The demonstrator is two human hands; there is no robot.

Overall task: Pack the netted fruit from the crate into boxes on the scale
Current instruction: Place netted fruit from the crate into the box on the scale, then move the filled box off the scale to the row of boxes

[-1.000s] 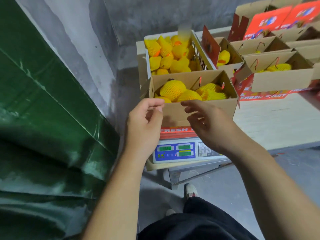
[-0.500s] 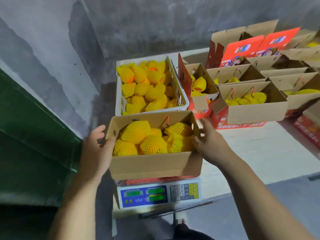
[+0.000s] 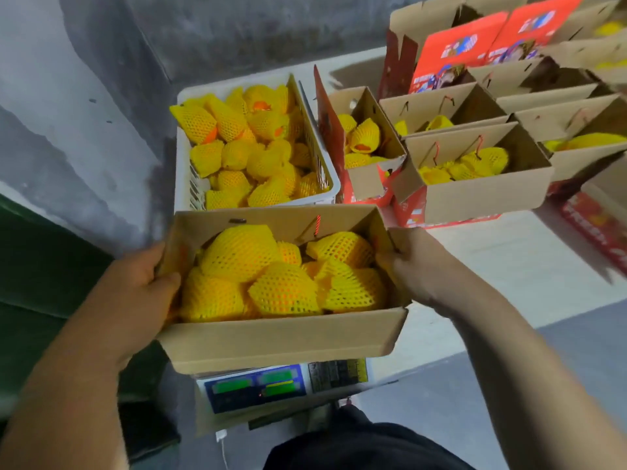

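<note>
I see my left hand gripping the left end of the cardboard box at frame centre, thumb over the rim. My right hand grips its right end. The box is full of netted fruit and sits over the scale. Behind it, upper centre, the white crate holds more netted fruit.
</note>
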